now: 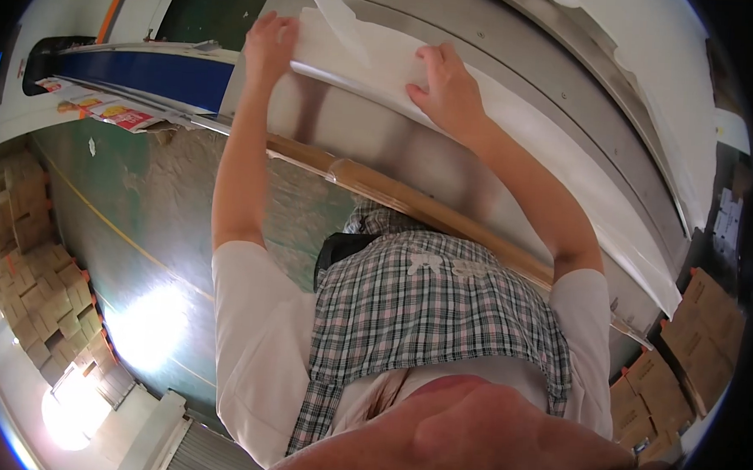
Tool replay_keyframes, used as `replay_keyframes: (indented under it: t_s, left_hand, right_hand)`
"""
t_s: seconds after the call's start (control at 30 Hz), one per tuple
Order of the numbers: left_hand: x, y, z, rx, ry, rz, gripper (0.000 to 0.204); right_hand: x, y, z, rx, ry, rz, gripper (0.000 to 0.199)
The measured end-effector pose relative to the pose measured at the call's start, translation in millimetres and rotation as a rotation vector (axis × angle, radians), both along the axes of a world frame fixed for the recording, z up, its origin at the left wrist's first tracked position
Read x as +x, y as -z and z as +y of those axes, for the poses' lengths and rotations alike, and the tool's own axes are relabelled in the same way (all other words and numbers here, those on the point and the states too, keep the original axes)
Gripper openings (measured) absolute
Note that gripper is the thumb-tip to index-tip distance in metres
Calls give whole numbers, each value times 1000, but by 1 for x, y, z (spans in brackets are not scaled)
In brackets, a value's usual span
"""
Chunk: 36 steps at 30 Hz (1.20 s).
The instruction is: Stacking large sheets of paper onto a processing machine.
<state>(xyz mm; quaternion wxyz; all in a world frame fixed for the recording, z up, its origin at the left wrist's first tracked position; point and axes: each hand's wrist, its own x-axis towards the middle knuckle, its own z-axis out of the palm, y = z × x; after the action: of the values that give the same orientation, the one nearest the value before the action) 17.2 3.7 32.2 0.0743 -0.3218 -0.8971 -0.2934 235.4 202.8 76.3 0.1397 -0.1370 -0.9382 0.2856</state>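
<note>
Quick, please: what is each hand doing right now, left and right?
Left hand: flat on the white sheets, fingers over the far edge.
Right hand: pressing on the same sheets, fingers curled; grip cannot be told.

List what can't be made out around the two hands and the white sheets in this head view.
- Left hand: fingertips curl over the edge of the white sheet stack, so the grip is hidden.
- Right hand: palm lies flat on the stack, underside unseen.
- Number of sheets: too thin to count.
- Blue conveyor: its far end is cut off by the dark fisheye rim.
- Cardboard boxes: blurred and glared out at lower left.
</note>
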Motion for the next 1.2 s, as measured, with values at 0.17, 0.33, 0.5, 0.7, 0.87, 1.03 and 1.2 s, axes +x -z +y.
replay_keyframes:
  t_s: [0.17, 0.33, 0.5, 0.7, 0.87, 1.03, 1.2]
  left_hand:
    - [-17, -36, 17, 285, -105, -599, 46]
    - [-18, -60, 55, -148, -13, -608, 42]
    - [-28, -35, 25, 136, 110, -653, 27]
    - [-19, -21, -14, 244, -91, -793, 19]
    - [-15, -31, 15, 208, 189, -342, 25]
    - [-25, -33, 30, -228, 470, 64, 23]
    - [-8, -58, 68, -215, 352, 281, 17]
  right_hand:
    - [1, 5, -12, 123, -254, 37, 14]
    - [3, 7, -12, 253, -407, 202, 15]
    - [8, -2, -1, 156, -424, 203, 26]
    - [22, 2, 4, 87, -381, 191, 30]
    - [38, -3, 6, 100, -356, 185, 31]
    - [63, 2, 24, 141, -282, 202, 32]
    - [101, 8, 49, 183, -151, 134, 29]
